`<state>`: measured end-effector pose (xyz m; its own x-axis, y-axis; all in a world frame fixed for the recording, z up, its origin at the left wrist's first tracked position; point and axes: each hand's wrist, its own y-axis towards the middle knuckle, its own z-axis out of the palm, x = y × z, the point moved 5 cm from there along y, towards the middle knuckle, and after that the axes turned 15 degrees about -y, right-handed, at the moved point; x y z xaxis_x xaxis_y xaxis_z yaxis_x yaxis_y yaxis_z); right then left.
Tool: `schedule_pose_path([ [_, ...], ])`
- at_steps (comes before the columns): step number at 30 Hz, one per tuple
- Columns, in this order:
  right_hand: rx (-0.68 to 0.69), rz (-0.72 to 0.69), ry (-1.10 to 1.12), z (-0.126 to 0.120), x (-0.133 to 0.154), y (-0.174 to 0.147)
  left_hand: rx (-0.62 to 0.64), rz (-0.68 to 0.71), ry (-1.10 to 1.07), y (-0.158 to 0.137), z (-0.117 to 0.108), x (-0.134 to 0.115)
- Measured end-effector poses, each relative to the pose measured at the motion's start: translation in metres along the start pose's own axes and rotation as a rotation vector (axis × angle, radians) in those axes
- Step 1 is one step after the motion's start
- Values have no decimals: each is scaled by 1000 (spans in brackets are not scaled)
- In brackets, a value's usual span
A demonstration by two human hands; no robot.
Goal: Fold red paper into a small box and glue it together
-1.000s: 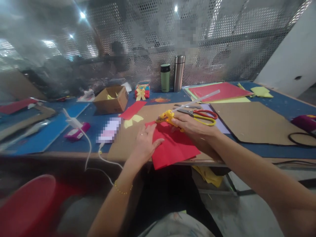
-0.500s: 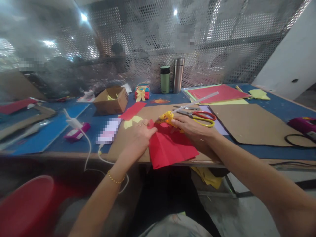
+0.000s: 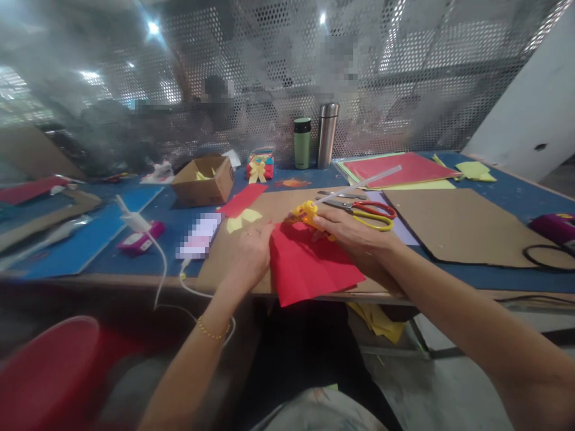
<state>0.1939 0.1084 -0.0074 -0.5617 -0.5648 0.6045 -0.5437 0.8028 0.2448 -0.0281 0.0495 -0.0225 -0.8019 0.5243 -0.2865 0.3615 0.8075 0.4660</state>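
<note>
Pinched the red paper [image 3: 314,263] by its upper-left corner with the fingers of the left hand [image 3: 249,248], at the centre of the frame, over cardboard [image 3: 212,269] on the blue tabletop [image 3: 471,278]. Wrapped the fingers of the right hand [image 3: 344,227] round a yellow glue gun [image 3: 308,211] at the paper's top edge. Had scissors [image 3: 374,209] crowding the space just beyond that hand. Saw a yellow cutout [image 3: 244,219] and red strip [image 3: 244,200] near the left hand, a box [image 3: 204,185] at upper left, two flasks [image 3: 302,146] at upper centre.
</note>
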Motion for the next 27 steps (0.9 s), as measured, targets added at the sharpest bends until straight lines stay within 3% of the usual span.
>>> schedule_pose_path([
  [16,9,7,-29,4,-4,2,61,-31,45,2,-2,-6],
  [27,86,3,-21,0,2,1,61,-34,83,2,-1,-5],
])
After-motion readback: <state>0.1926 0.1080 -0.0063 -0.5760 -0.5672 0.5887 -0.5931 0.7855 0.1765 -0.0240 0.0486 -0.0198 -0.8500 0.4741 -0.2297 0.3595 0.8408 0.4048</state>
